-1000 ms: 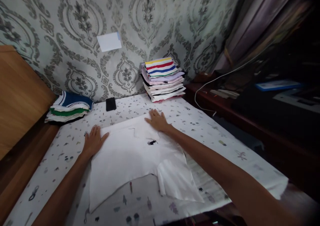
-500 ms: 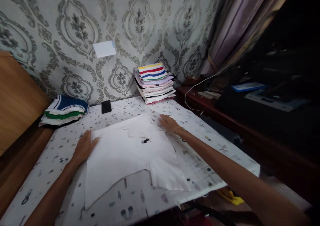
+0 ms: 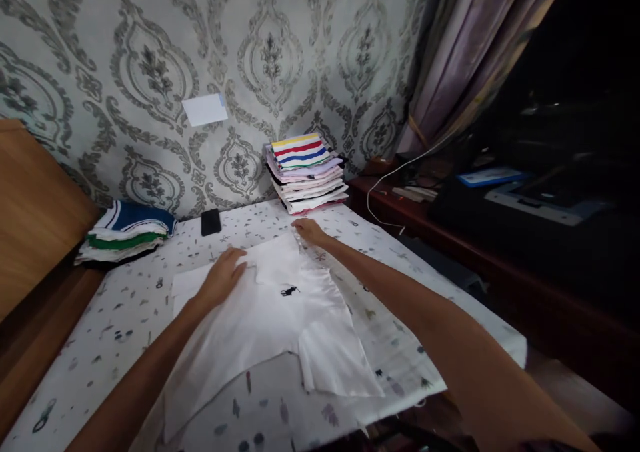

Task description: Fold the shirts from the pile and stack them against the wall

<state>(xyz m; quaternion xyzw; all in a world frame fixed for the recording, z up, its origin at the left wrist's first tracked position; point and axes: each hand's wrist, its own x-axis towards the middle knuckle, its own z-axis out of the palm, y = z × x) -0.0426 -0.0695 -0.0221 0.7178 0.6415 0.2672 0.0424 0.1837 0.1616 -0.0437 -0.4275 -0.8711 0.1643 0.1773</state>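
A white T-shirt point(image 3: 270, 319) with a small dark horse-and-rider logo lies spread sideways on the patterned cloth, its nearer sleeve toward the front edge. My left hand point(image 3: 226, 277) rests on the shirt's far side, fingers bent and closed on the fabric near the sleeve seam. At the far sleeve's end, my right hand point(image 3: 309, 231) pinches the corner of the cloth. Soft folds run through the shirt's body below my left hand. My left forearm covers part of the shirt.
A neat stack of folded clothes point(image 3: 307, 179) stands against the wall. Another folded pile point(image 3: 125, 232) sits at the left, beside a wooden panel point(image 3: 40, 219). A black phone point(image 3: 211, 222) lies between them. A white cable point(image 3: 373, 199) hangs by the dark furniture at right.
My left hand has moved right and away from me, from the shirt's left edge to near the far sleeve. My right hand has shifted left onto the sleeve's end, and the shirt has creased.
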